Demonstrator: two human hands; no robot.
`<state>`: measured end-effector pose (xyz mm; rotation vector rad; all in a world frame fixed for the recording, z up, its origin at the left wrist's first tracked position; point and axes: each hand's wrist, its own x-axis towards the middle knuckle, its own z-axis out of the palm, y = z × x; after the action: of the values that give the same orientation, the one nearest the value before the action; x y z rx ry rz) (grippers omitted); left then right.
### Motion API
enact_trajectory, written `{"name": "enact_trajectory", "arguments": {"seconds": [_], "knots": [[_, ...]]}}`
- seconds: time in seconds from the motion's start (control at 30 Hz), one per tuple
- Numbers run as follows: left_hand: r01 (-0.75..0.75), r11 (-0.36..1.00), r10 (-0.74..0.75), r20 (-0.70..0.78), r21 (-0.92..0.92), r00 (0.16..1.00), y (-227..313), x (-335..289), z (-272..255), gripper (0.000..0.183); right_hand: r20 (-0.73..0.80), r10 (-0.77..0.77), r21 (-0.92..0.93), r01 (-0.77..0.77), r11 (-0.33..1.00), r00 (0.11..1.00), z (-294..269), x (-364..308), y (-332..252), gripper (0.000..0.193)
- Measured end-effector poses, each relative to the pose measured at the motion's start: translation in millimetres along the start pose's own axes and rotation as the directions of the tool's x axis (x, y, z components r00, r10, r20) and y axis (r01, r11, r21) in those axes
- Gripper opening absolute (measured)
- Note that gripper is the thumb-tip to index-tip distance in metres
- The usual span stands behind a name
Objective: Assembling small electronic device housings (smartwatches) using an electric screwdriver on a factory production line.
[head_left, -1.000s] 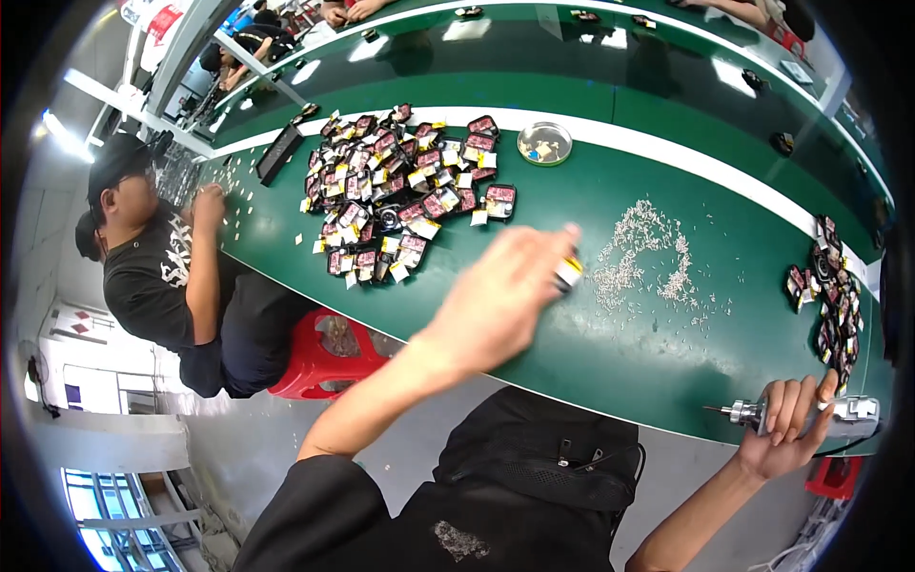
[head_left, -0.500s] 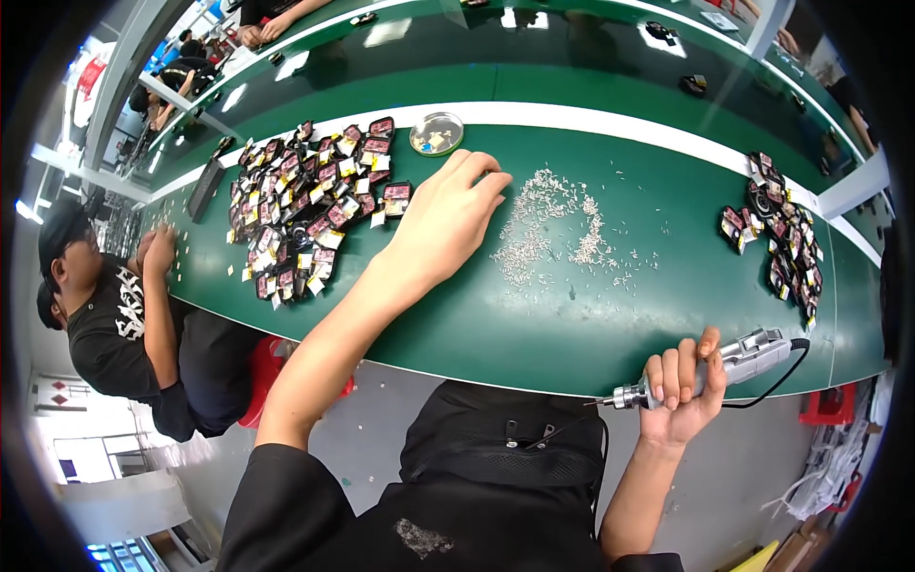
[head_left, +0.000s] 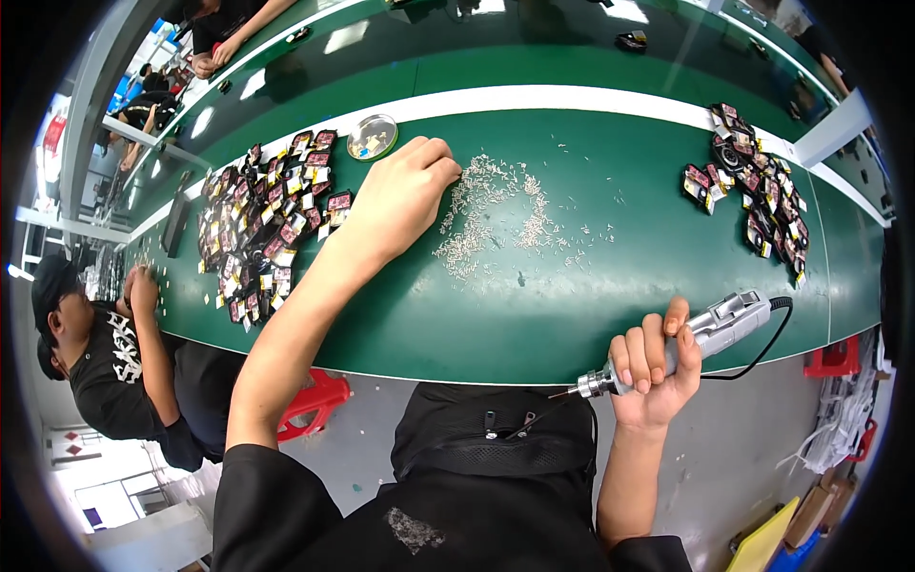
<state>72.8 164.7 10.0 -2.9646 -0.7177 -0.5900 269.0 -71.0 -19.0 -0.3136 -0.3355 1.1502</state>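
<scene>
My left hand (head_left: pixel 402 202) is over the green table, its fingers curled together at the left edge of a spread of small silvery screws (head_left: pixel 467 234). Its fingertips are hidden behind the hand, so whether they pinch a screw does not show. My right hand (head_left: pixel 658 367) is wrapped round a grey electric screwdriver (head_left: pixel 729 324) at the table's near edge. The bit points left, and a black cord runs from the back end. A round shallow dish (head_left: pixel 373 137) with small yellowish and blue bits stands just beyond my left hand.
Many black parts with pink and white labels are heaped on the left (head_left: pixel 272 214); a smaller heap (head_left: pixel 762 195) lies at the far right. A long black block (head_left: pixel 176 221) stands beyond the left heap. A person (head_left: pixel 105 353) sits at left near a red stool (head_left: pixel 319 400).
The whole view has swung, so the table things sit farther left in the picture. My left hand stays beside the screws, and my right hand keeps hold of the screwdriver.
</scene>
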Motion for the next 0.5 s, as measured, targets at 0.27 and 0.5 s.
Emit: {"name": "enact_trajectory", "arguments": {"seconds": [0.27, 0.5], "knots": [[0.004, 0.997, -0.006, 0.021, 0.080, 1.000, 6.6, 6.2, 2.7, 0.010, -0.022, -0.025, -0.002, 0.025, 1.000, 0.999, 1.3, -0.7, 1.0, 0.012], [0.096, 0.978, -0.111, -0.077, -0.183, 0.991, -1.5, 6.9, 6.0, 0.005, -0.043, -0.026, -0.010, 0.026, 1.000, 0.999, 4.2, -2.1, 0.7, 0.011]]}}
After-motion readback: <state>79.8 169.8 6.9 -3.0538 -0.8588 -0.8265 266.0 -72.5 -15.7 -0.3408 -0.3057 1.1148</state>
